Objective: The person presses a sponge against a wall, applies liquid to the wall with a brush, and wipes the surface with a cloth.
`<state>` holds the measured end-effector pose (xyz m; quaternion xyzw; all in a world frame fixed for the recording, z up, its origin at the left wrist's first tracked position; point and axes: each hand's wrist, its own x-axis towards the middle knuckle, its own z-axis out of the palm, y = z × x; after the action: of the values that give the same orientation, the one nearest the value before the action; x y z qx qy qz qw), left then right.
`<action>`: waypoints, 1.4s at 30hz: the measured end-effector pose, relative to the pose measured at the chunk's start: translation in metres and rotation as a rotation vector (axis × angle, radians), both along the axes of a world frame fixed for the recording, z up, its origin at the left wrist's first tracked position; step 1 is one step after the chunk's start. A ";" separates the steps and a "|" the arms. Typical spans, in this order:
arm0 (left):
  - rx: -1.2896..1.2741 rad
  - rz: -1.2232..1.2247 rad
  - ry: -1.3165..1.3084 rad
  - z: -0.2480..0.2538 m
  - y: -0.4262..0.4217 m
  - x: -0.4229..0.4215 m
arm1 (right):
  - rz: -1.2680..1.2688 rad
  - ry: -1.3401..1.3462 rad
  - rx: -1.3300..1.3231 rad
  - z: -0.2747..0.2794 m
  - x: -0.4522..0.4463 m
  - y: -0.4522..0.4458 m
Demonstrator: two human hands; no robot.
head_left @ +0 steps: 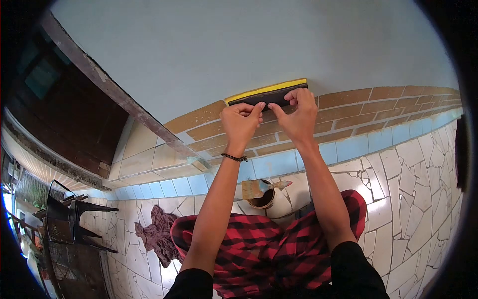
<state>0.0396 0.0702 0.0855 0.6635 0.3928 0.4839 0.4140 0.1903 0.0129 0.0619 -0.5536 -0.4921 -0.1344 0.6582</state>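
Note:
A long black strip with a yellow edge (269,92) lies against the wall, along the top of the painted brick band. My left hand (241,122) pinches its lower edge near the left part, thumb and fingers pressed together. My right hand (298,113) grips the same strip farther right, its thumb close to my left thumb. Below the hands, a paintbrush (259,188) rests across the rim of a small pot (269,203) with dark contents, on the floor.
A crumpled dark cloth (158,234) lies on the tiled floor at left. Beyond it stands a black metal chair (74,219). A dark door (64,94) is at upper left. Light blue tiles (351,148) line the wall's base.

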 end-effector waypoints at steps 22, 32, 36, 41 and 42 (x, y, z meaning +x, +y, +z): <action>0.028 -0.035 0.055 -0.002 -0.005 -0.012 | -0.182 -0.387 0.044 -0.017 -0.017 -0.022; 0.261 -0.055 0.166 -0.029 -0.056 -0.059 | -0.178 -0.467 0.047 -0.013 -0.008 -0.025; 0.231 -0.077 0.157 -0.046 -0.065 -0.087 | -0.206 -0.488 0.049 -0.017 -0.011 -0.022; 0.230 -0.072 0.110 -0.048 -0.073 -0.098 | -0.209 -0.546 0.045 -0.012 -0.012 -0.021; 0.236 -0.071 0.096 -0.048 -0.074 -0.098 | -0.214 -0.553 0.041 -0.012 -0.012 -0.021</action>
<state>-0.0586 -0.0037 0.0375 0.7435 0.3287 0.4793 0.3307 0.1782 -0.0086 0.0501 -0.5312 -0.5888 -0.3587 0.4925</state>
